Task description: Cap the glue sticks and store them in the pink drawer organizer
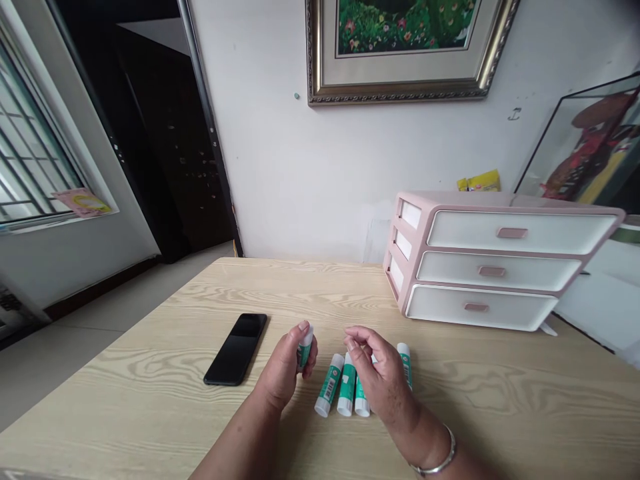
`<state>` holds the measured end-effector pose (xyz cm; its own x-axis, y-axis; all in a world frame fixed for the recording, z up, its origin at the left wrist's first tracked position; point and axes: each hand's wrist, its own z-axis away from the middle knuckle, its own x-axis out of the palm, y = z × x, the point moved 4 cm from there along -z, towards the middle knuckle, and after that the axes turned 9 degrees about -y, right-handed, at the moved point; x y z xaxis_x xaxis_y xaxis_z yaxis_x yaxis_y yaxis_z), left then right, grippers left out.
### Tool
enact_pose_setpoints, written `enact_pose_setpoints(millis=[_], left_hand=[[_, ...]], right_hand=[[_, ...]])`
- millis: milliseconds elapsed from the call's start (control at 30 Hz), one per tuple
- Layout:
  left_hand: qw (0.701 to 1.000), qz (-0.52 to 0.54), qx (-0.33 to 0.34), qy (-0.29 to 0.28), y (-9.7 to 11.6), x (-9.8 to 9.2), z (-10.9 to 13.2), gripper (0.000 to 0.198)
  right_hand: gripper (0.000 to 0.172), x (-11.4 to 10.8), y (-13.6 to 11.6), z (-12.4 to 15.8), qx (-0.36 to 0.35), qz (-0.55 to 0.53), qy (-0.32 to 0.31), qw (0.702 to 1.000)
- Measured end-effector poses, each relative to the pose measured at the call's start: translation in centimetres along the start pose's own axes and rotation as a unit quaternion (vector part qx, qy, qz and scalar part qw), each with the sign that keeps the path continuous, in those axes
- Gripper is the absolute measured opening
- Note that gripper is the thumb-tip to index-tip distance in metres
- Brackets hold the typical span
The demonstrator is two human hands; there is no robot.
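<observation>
The clock is centred on the middle of the view. Nearest, at about five o'clock, a silver bracelet [451,448] is worn on the wrist of the right hand [383,373]. This hand is held over the glue sticks on the table, with its fingers loosely bent and its thumb close to the fingertips. It cannot be told whether anything is pinched there.

Between six and seven o'clock, a green and white glue stick [304,350] is held in the left hand [285,363]. The fingers are closed around it, and the thumb is laid near its top end. At six o'clock, between the hands, a first lying glue stick [329,387] and a second lying glue stick [346,390] are seen side by side. A third lying glue stick [361,400] is partly hidden by the right hand. A fourth glue stick [405,363] is seen just past that hand, at about five o'clock.

Between seven and eight o'clock, a black phone [236,350] is laid flat on the wooden table [150,400]. At three o'clock, a pink and white drawer unit [450,267] is set on the table, with its three drawers shut.

Farther off, at one o'clock, a gold-framed picture [400,73] is hung on the white wall [300,180]. At ten o'clock, a dark door [165,133] is seen.
</observation>
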<state>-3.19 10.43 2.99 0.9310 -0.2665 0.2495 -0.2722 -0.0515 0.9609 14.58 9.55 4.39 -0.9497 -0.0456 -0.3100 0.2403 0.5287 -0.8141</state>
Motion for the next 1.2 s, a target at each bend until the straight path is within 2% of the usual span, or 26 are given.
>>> enact_pose_setpoints(millis=[167,567,733,933,1200], left_hand=[[0.999,0.045,0.008,0.012,0.4,0.0,0.1,0.051],[0.998,0.067,0.000,0.018,0.2,-0.1,0.1,0.041],[0.998,0.054,0.015,0.035,0.4,0.0,0.0,0.047],[0.999,0.042,-0.008,0.009,0.9,0.5,0.0,0.060],[0.995,0.093,-0.002,0.019,1.1,0.4,0.2,0.055]], right_hand=[[0.026,-0.1,-0.1,0.0,0.010,-0.022,-0.008,1.000],[0.027,-0.5,-0.9,-0.1,0.011,-0.027,0.001,1.000],[0.028,-0.1,-0.9,0.0,-0.005,-0.024,-0.023,0.999],[0.027,0.1,-0.5,0.0,-0.004,0.005,-0.036,0.999],[0.028,0.0,-0.6,-0.1,0.003,-0.013,-0.039,0.999]])
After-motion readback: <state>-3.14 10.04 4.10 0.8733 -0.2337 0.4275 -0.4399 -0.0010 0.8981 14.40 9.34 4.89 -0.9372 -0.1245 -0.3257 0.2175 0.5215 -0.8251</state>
